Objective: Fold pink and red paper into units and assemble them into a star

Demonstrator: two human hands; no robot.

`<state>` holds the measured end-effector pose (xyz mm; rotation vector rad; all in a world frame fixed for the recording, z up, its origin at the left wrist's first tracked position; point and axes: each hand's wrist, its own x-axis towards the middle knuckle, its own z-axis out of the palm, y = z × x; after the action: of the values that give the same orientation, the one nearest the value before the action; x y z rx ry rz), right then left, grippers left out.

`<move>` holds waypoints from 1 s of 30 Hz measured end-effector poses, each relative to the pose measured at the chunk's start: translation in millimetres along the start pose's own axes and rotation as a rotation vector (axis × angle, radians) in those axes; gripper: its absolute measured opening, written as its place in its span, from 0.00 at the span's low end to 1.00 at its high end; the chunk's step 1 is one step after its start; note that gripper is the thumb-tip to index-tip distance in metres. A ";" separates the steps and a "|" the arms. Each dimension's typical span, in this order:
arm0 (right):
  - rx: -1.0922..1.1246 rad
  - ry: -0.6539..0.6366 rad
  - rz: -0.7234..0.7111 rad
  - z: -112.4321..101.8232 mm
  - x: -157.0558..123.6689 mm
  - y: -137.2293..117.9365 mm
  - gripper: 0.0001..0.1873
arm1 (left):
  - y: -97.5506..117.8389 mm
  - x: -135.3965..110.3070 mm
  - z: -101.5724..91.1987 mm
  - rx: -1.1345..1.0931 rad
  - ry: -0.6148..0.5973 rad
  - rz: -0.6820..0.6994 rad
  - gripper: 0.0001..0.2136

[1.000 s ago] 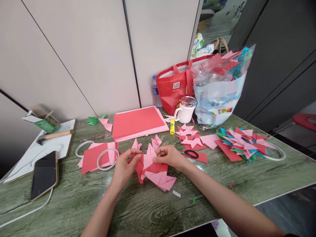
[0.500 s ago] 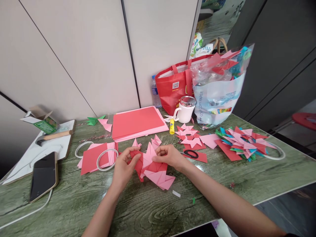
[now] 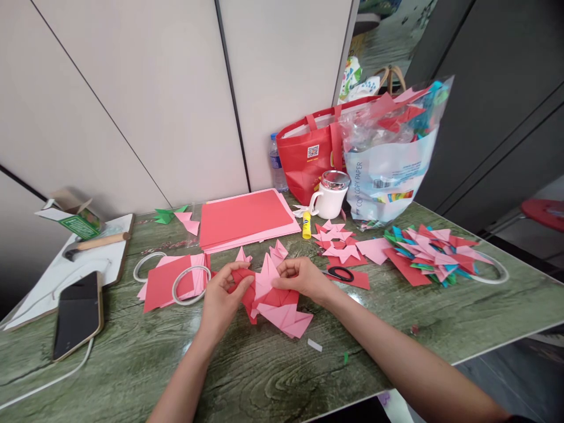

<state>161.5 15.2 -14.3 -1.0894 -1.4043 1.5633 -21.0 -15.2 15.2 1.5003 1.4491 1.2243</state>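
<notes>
Between my hands is a pink and red folded-paper ornament [image 3: 284, 314] with pointed parts, held just over or on the table. My left hand [image 3: 224, 296] pinches a red piece at its left side between thumb and fingers. With its fingertips, my right hand [image 3: 304, 279] grips the ornament near the upright pink point in the middle. Smaller pink folded pieces [image 3: 278, 252] show just behind it. Scissors with black handles [image 3: 341, 274] lie on red paper to the right of my right hand, their blades partly hidden.
Left of my hands, a tape roll [image 3: 191, 285] lies on red and pink squares. Behind are stacked red sheets [image 3: 247, 218], a yellow glue stick [image 3: 306, 225] and a white mug [image 3: 331, 197]. Folded pieces [image 3: 434, 252] are heaped at right. A phone [image 3: 78, 314] lies far left.
My hands and the folded-paper ornament stay almost in place; the left thumb has shifted very slightly to the right. Nothing has been let go.
</notes>
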 end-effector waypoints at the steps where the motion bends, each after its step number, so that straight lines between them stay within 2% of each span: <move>1: -0.003 -0.001 -0.003 -0.1 -0.1 0.0 0.17 | 0.2 -0.1 0.1 0.003 0.000 0.003 0.12; 7: -0.008 0.003 0.001 0.1 -0.1 -1.3 0.16 | -0.2 -0.1 0.6 0.006 0.009 0.007 0.12; 13: -0.016 -0.005 -0.002 1.7 -1.3 -3.1 0.14 | -4.6 -1.3 1.8 0.014 0.020 -0.003 0.07; 22: -0.044 0.001 -0.011 3.2 -1.6 -3.8 0.15 | -10.5 -3.2 4.9 0.032 0.078 0.007 0.07; 30: -0.042 0.005 -0.010 2.9 -1.3 -4.3 0.15 | -12.9 -4.4 6.7 -0.028 0.091 -0.040 0.09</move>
<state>159.2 13.4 -9.8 -1.1095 -1.4430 1.5290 -18.4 -17.2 0.4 1.4071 1.5080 1.2985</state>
